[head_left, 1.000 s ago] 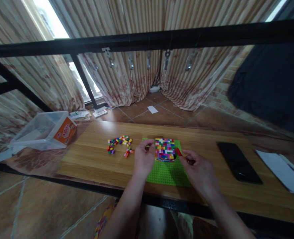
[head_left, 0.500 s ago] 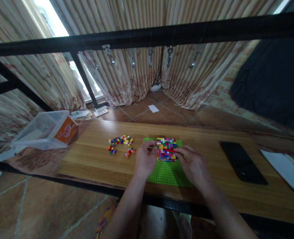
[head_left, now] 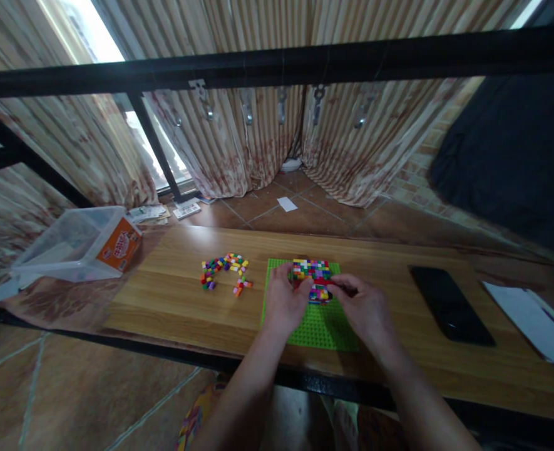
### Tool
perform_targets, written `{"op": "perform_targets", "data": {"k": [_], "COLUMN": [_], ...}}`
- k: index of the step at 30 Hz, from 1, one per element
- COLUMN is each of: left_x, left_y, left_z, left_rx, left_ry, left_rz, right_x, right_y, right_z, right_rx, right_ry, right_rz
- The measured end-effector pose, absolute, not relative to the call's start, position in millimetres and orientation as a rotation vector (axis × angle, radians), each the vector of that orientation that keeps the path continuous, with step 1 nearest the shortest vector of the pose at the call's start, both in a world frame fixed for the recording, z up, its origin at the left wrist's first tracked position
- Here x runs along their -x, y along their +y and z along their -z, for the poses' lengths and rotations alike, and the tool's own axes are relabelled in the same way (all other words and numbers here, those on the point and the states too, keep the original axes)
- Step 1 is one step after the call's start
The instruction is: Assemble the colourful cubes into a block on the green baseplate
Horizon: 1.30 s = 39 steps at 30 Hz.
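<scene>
A block of multicoloured toy building bricks (head_left: 310, 268) stands on the far part of a green studded baseplate (head_left: 326, 329). A narrow red piece (head_left: 323, 282) lies across the block's near half; its exact kind is too small to make out. My right hand (head_left: 364, 310) pinches the red piece at its right end. From the left, my left hand (head_left: 286, 300) reaches over the block, thumb and fingers closed about the red piece's left end and covering some bricks. Loose coloured bricks (head_left: 220, 266) lie in a curved group on the wooden table, left of the baseplate.
A black phone-like slab (head_left: 450, 304) lies on the table's right side, with white paper (head_left: 530, 319) beyond it. At the far left stands a clear plastic box (head_left: 74, 244) with an orange label. A dark metal bar (head_left: 277, 66) crosses above, with hooks hanging from it.
My left hand has moved right, from beside the block onto its left part, and its thumb has come to the red piece. My right hand stays at the right end.
</scene>
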State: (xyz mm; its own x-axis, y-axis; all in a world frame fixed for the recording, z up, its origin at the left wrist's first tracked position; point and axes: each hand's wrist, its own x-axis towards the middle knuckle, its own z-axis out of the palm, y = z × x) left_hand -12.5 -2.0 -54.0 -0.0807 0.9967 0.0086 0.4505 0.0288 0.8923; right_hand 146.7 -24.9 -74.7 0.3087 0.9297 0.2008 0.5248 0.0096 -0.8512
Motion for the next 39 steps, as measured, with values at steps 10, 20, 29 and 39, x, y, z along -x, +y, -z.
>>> {"op": "perform_targets", "data": {"k": [10, 20, 29, 39], "left_x": [4, 3, 0, 26], "left_y": [1, 9, 10, 6], "left_z": [55, 68, 71, 64], "left_rx": [-1.459, -1.408, -1.365, -1.362], "left_ry": [1.654, 1.607, 1.610, 1.624], "left_rz": [-1.029, -1.086, -1.108, -1.181], "right_x": [-155, -150, -144, -147], "right_y": [-22, -18, -19, -23], "right_z": [78, 86, 90, 71], "right_rx": [1.659, 1.573, 1.528, 1.584], "right_ry": [-1.217, -0.987, -0.868, -0.821], "right_rz": [-0.749, -0.880, -0.932, -0.816]}}
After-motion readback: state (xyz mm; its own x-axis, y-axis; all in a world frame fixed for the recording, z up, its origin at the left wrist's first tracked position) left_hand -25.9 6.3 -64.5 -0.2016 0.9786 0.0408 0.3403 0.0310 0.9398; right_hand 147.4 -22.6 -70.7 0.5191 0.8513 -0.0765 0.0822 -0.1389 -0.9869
